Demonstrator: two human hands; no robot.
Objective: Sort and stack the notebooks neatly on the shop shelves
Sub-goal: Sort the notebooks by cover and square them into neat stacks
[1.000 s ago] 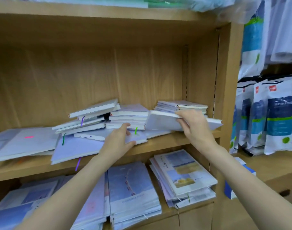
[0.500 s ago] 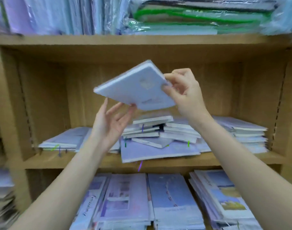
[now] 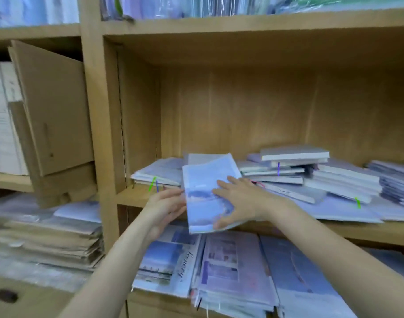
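- Pale blue notebook (image 3: 208, 193): tilted, over the front edge of the middle shelf (image 3: 136, 195), near its left end.
- Right hand (image 3: 240, 200): fingers spread flat across the cover, thumb under the near edge.
- Left hand (image 3: 166, 205): fingers against the notebook's left edge.
- Loose notebook pile (image 3: 295, 171): untidy, centre to right of the same shelf.

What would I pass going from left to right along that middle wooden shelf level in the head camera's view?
Tilted brown cardboard box → low pile of pale notebooks in the shelf corner → blue-covered notebook between both hands → messy heap of white-edged notebooks → neater stack of lilac notebooks at the far right.
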